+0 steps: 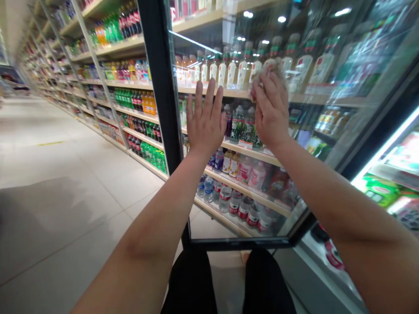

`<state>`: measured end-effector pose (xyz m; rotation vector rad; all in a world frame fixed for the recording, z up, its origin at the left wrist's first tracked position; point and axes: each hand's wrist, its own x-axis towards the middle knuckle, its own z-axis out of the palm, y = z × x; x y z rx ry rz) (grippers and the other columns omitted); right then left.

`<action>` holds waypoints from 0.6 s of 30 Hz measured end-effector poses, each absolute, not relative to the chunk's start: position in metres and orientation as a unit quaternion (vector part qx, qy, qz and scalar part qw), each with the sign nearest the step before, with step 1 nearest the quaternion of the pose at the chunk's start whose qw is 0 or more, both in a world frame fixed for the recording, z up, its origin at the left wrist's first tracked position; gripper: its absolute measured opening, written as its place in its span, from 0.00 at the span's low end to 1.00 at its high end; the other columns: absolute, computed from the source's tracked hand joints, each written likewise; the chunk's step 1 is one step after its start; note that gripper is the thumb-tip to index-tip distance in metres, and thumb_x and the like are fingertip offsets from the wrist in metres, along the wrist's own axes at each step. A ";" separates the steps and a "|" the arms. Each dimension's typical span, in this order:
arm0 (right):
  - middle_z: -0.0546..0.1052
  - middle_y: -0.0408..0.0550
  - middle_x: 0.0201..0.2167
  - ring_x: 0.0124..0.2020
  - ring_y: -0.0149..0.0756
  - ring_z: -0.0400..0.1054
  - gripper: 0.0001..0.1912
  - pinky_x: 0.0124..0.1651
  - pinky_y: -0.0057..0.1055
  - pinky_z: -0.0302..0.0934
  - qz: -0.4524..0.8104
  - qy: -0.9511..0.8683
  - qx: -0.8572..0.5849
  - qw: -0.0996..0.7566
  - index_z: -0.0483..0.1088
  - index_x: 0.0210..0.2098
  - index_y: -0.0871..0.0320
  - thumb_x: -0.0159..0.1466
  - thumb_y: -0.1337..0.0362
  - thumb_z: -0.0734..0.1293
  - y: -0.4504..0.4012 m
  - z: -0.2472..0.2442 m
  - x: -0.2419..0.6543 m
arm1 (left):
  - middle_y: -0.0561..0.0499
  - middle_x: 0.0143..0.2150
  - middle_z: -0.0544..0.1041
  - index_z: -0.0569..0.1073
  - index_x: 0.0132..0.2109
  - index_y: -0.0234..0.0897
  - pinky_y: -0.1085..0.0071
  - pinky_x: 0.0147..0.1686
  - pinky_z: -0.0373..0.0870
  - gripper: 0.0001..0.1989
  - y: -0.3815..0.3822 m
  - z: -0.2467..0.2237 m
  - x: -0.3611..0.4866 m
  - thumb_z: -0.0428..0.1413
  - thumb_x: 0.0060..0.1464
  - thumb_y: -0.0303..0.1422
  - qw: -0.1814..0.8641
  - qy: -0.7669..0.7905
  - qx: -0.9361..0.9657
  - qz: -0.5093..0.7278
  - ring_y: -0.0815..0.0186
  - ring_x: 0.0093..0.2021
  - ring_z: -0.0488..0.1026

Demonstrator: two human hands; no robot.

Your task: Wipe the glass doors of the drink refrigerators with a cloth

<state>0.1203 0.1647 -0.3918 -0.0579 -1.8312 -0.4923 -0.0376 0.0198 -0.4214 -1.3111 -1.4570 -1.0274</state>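
A glass door (229, 226) in a black frame stands swung out in front of me. My left hand (206, 122) lies flat on the left part of the glass, fingers spread, holding nothing. Higher up and to the right, my right hand (271, 109) grips a crumpled pale cloth (278, 69) and presses it against the pane. The cloth's underside is hidden by my fingers. Through the glass show rows of bottles (242, 69) on shelves, and ceiling lights reflect in it.
Long shelves (137, 113) of drinks run off to the left beside a tiled floor (81, 187). At the right is a lit fridge cabinet (386, 174) with colourful packs. My legs (196, 279) in black trousers are just below the door's bottom edge.
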 end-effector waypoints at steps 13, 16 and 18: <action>0.65 0.44 0.69 0.74 0.38 0.49 0.27 0.75 0.49 0.50 -0.261 -0.804 -0.011 0.534 0.57 0.71 0.47 0.74 0.67 0.55 0.150 -0.459 0.128 | 0.52 0.76 0.49 0.53 0.74 0.42 0.49 0.75 0.30 0.30 0.014 -0.420 -0.034 0.42 0.68 0.41 0.450 -0.592 -0.527 -0.411 0.59 0.77 0.33; 0.67 0.44 0.68 0.73 0.37 0.52 0.27 0.74 0.48 0.53 -0.255 -0.844 0.034 0.471 0.59 0.70 0.47 0.73 0.69 0.57 0.144 -0.485 0.127 | 0.53 0.76 0.48 0.53 0.74 0.40 0.48 0.76 0.29 0.31 0.013 -0.420 -0.032 0.43 0.67 0.40 0.448 -0.598 -0.525 -0.408 0.59 0.77 0.33; 0.68 0.42 0.67 0.72 0.35 0.54 0.27 0.74 0.44 0.55 -0.260 -0.871 0.079 0.410 0.60 0.69 0.46 0.73 0.69 0.57 0.144 -0.493 0.130 | 0.56 0.77 0.45 0.52 0.74 0.39 0.49 0.76 0.29 0.33 0.013 -0.419 -0.032 0.43 0.65 0.40 0.438 -0.610 -0.523 -0.403 0.62 0.77 0.29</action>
